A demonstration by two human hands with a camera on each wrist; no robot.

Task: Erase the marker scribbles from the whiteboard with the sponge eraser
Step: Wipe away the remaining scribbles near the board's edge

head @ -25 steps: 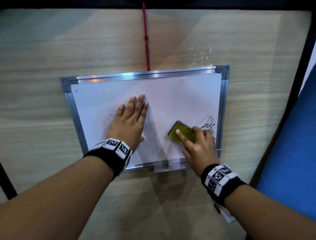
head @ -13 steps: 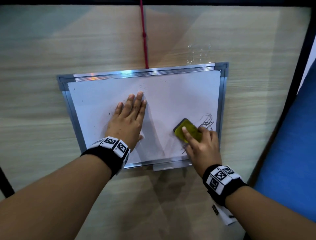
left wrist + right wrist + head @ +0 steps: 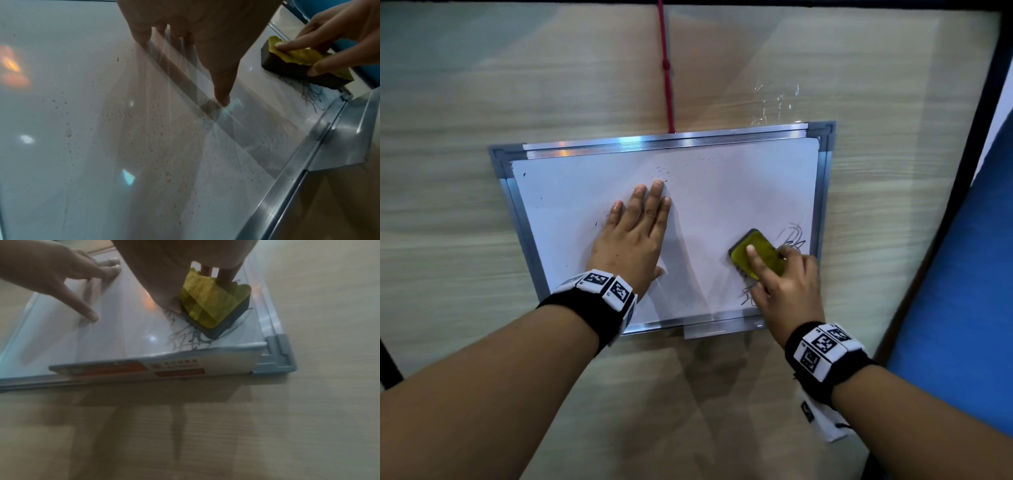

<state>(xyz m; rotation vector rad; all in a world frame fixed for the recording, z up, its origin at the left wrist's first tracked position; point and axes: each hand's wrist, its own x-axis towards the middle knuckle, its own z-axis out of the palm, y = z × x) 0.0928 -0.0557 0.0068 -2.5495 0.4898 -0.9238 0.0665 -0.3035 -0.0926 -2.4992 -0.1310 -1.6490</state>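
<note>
A metal-framed whiteboard [image 3: 722, 205] lies flat on the wooden table. Black marker scribbles [image 3: 794, 236] remain near its right edge, and more scribbles [image 3: 185, 335] show by the near edge under the sponge. My right hand [image 3: 787, 284] grips the yellow-topped, dark-based sponge eraser [image 3: 760, 251] and presses it onto the scribbles; the eraser [image 3: 298, 65] and the eraser [image 3: 216, 308] show in both wrist views. My left hand [image 3: 633, 236] lies flat, fingers straight, on the board's middle, holding it down; its fingers [image 3: 222, 91] touch the surface.
A red cord [image 3: 666, 68] runs from the board's top edge to the table's far side. Crumpled clear film [image 3: 774, 106] lies beyond the top right corner. A blue surface [image 3: 962, 274] borders the table on the right. A labelled tray [image 3: 154, 368] sits on the board's near edge.
The sponge and my right hand have slid to the right, onto the scribbles near the board's right edge. My left hand stays flat on the board.
</note>
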